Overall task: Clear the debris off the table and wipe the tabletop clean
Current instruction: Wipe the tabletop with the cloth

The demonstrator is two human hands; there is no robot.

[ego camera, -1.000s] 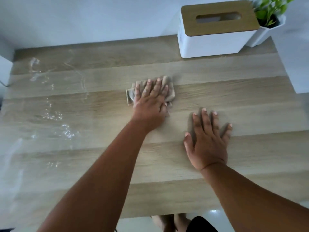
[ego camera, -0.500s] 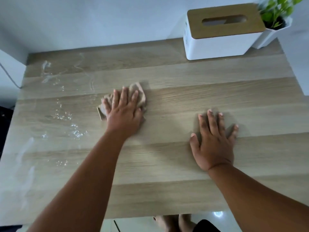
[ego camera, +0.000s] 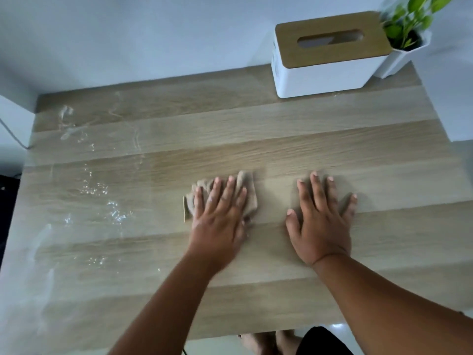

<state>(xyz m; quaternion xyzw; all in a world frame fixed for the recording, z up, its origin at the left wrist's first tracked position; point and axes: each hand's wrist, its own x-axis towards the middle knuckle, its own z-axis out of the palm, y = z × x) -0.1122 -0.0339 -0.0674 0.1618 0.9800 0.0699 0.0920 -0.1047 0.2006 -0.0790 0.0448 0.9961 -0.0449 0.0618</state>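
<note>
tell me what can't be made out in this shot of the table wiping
Head view only:
- Most of the cloth: covered by the left hand.
- Tabletop under the flat right hand: hidden.
- Inside the tissue box: slot too dark.
- Plant: top cut off by the frame edge, blurred.
</note>
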